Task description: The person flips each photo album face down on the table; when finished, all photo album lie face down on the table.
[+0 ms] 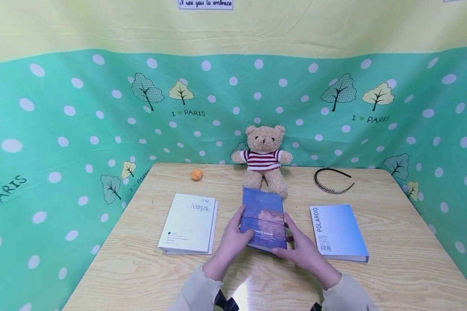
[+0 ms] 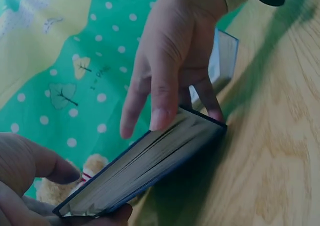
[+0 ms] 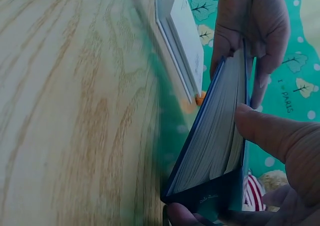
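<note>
The person's left hand (image 1: 234,239) is grasping the blue photo album (image 1: 262,218) along its left side, its thumb lying on the front cover, while the right hand (image 1: 301,247) is gripping the opposite side, its thumb pressing near the close corner by the page edges. Between them the album is tilting over the table (image 1: 140,278), closed, with its cover facing up and its page edges showing in both wrist views; I cannot tell whether any edge is touching the wood. Pale sleeves (image 1: 201,288) are covering both forearms. Just beyond the hands, a teddy bear (image 1: 263,141) in a red-and-white striped top is sitting against the cloth, its feet partly hiding behind the album. A white book (image 1: 188,222) is lying to the left of the left hand, and a blue-and-white POLAROID book (image 1: 340,233) is lying to the right of the right hand. Farther out, a small orange object (image 1: 196,174) is resting beyond the white book, and a dark headband (image 1: 327,189) is lying beyond the POLAROID one. Behind everything, a green dotted cloth (image 1: 113,69) is hanging.
</note>
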A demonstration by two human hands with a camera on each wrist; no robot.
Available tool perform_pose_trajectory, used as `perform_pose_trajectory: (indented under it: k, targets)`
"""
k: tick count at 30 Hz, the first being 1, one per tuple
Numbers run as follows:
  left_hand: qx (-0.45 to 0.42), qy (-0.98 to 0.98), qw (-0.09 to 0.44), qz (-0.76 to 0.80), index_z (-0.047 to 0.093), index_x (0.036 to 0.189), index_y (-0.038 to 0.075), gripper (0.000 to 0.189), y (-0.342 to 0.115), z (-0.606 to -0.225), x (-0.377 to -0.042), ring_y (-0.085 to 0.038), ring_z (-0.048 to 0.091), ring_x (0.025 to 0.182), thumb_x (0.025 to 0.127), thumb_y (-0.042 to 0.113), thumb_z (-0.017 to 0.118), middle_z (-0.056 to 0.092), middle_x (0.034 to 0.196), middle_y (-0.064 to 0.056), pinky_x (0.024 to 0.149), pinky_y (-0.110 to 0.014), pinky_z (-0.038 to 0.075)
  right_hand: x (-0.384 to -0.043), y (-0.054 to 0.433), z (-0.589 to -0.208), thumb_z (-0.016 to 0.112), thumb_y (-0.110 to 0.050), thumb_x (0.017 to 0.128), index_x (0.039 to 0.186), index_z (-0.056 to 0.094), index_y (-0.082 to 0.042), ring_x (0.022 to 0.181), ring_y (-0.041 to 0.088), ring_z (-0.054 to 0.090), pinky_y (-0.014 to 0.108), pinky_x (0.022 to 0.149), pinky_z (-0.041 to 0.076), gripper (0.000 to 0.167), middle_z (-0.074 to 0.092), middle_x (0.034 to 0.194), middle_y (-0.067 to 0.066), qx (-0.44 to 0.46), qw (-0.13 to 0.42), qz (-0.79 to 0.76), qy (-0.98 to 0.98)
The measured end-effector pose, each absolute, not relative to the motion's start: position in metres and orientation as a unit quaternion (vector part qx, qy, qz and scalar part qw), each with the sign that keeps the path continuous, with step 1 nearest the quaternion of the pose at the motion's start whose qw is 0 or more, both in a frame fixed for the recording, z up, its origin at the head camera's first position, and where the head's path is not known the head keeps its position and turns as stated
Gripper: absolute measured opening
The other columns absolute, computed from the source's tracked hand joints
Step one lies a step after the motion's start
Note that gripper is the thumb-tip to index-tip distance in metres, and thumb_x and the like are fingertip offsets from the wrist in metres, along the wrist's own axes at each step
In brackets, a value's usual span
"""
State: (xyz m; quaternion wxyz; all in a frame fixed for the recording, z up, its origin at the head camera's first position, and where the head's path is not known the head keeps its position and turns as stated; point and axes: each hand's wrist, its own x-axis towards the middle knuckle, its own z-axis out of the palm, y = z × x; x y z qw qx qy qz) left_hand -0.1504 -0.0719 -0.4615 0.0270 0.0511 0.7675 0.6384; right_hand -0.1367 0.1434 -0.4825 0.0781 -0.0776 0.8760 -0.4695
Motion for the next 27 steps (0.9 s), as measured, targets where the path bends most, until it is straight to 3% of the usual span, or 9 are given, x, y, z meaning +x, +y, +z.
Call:
perform_pose_trajectory:
  k: [3, 9, 14, 18, 27]
  targets:
    - [0.043, 0.785, 0.028, 0.618, 0.022, 0.154, 0.004, 0.089, -0.074, -0.467, -0.152, -0.044, 0.048, 0.124, 0.078, 0.000, 0.067, 0.042, 0.145, -0.026, 0.104, -0.057, 0.038, -0.137, 0.143, -0.483, 0.081, -0.043, 0.076, 0.158, 0.012, -0.019, 0.120, 0.042, 0.052, 0.062, 0.101, 0.038, 0.109, 0.035, 0.152, 0.022, -0.073, 0.078, -0.457, 0.883]
    - [0.055, 0.787, 0.028, 0.613, 0.024, 0.152, 0.003, 0.091, -0.077, -0.478, -0.154, -0.043, 0.050, 0.122, 0.073, -0.002, 0.069, 0.050, 0.138, -0.025, 0.104, -0.057, 0.038, -0.138, 0.143, -0.484, 0.083, -0.038, 0.075, 0.157, 0.020, -0.016, 0.115, 0.037, 0.056, 0.061, 0.098, 0.041, 0.105, 0.045, 0.145, 0.020, -0.070, 0.070, -0.453, 0.886]
    - [0.049, 0.795, 0.038, 0.603, 0.023, 0.152, 0.001, 0.094, -0.081, -0.485, -0.155, -0.044, 0.048, 0.123, 0.073, 0.001, 0.072, 0.046, 0.140, -0.028, 0.105, -0.058, 0.036, -0.138, 0.143, -0.484, 0.083, -0.038, 0.074, 0.155, 0.025, -0.015, 0.121, 0.042, 0.051, 0.063, 0.102, 0.037, 0.102, 0.039, 0.150, 0.021, -0.070, 0.071, -0.440, 0.892]
    - [0.037, 0.798, 0.049, 0.600, 0.022, 0.153, 0.000, 0.096, -0.083, -0.489, -0.155, -0.044, 0.048, 0.123, 0.072, 0.002, 0.074, 0.046, 0.140, -0.029, 0.105, -0.058, 0.035, -0.138, 0.144, -0.485, 0.084, -0.038, 0.073, 0.154, 0.029, -0.017, 0.117, 0.038, 0.054, 0.060, 0.099, 0.041, 0.100, 0.043, 0.147, 0.022, -0.065, 0.074, -0.433, 0.896]
    - [0.027, 0.816, 0.058, 0.575, 0.020, 0.153, 0.001, 0.097, -0.086, -0.490, -0.157, -0.047, 0.047, 0.124, 0.073, 0.006, 0.075, 0.046, 0.139, -0.029, 0.104, -0.059, 0.037, -0.139, 0.142, -0.485, 0.083, -0.038, 0.074, 0.152, 0.035, -0.014, 0.132, 0.045, 0.040, 0.063, 0.107, 0.030, 0.094, 0.038, 0.150, 0.022, -0.064, 0.081, -0.423, 0.900]
